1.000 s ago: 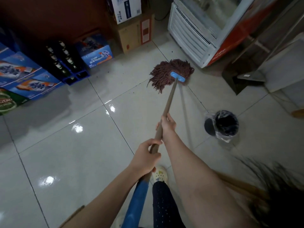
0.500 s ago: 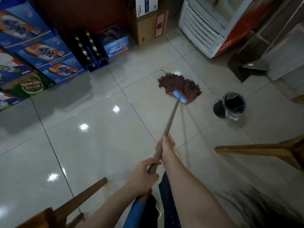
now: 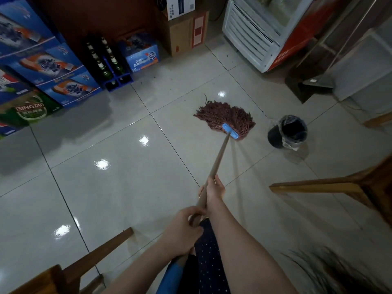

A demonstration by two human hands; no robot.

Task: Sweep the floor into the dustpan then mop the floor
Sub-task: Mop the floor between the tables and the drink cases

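A mop with a reddish-brown string head (image 3: 226, 116) and a blue clamp lies flat on the glossy tiled floor (image 3: 118, 187). Its long wooden handle (image 3: 218, 160) runs back toward me, ending in a blue grip. My right hand (image 3: 214, 190) grips the handle further up. My left hand (image 3: 183, 232) grips it lower down, close to my body. A dark dustpan (image 3: 317, 81) stands at the right by the cooler.
A small black bin (image 3: 287, 131) with a plastic liner stands right of the mop head. Beer cartons (image 3: 48, 68) and a bottle crate (image 3: 110, 66) line the left wall, cardboard boxes (image 3: 184, 30) the back, a white cooler (image 3: 254, 32) the right. Wooden furniture legs (image 3: 318, 185) flank me.
The mop head has been dragged back from the cooler toward me and slightly left of the bin. My view has pulled back; wooden furniture has come into sight.
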